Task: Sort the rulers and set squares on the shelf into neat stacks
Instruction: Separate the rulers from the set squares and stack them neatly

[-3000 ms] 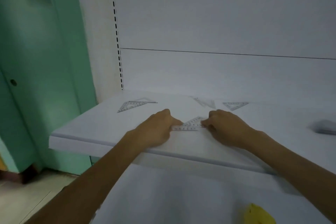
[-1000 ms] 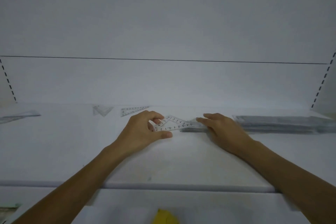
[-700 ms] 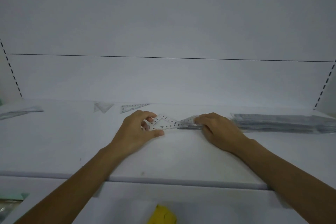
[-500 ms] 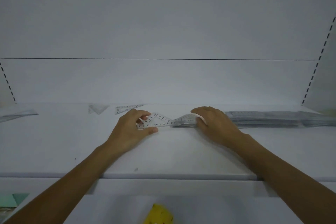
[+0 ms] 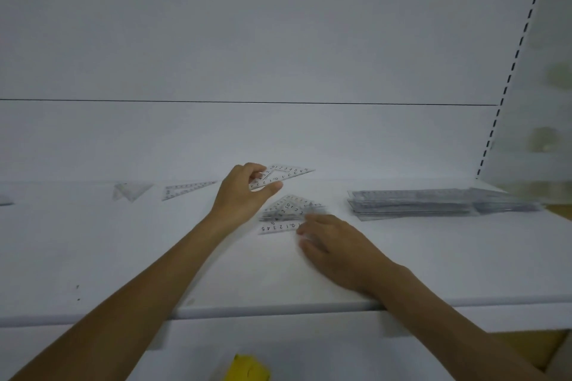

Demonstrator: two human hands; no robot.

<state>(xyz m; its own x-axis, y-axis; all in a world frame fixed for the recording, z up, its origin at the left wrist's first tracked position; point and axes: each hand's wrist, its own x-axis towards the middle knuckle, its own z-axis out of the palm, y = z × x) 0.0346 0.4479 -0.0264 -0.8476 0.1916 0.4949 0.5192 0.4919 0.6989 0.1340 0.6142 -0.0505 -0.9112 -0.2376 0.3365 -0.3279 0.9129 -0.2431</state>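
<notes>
While a clear set square [image 5: 283, 175] is pinched at its left corner between thumb and fingers of the left hand [image 5: 243, 198], it is held lifted off the shelf [image 5: 123, 257], just behind the pile of set squares [image 5: 289, 209]; the grip of that hand is thus closed on the piece. The right hand [image 5: 337, 244] is laid low on the shelf with its fingers fairly straight against the near right side of the pile; nothing is grasped by it (its fingertips are blurred, so the exact contact cannot be made out).

The step in hand is judged to be the adding of one more set square to the triangular pile, which is being steadied from the right; the pile is not yet neat, since the printed edge of one slipped piece [image 5: 277, 228] is seen jutting out toward the front. A stack of rulers [image 5: 411, 204] lies well apart to the right and looks largely gathered already; two loose set squares [image 5: 131, 192] [image 5: 187, 190] are left farther along the shelf to the left, so the sorting is reckoned to be some way from finished.

For the next move, the held piece would have to be turned until its long edge matches those beneath, lowered flat onto the pile and let go; the slipped piece would then need to be pushed back under the others, and care would be called for, because thin smooth plastic is likely to slide.
</notes>
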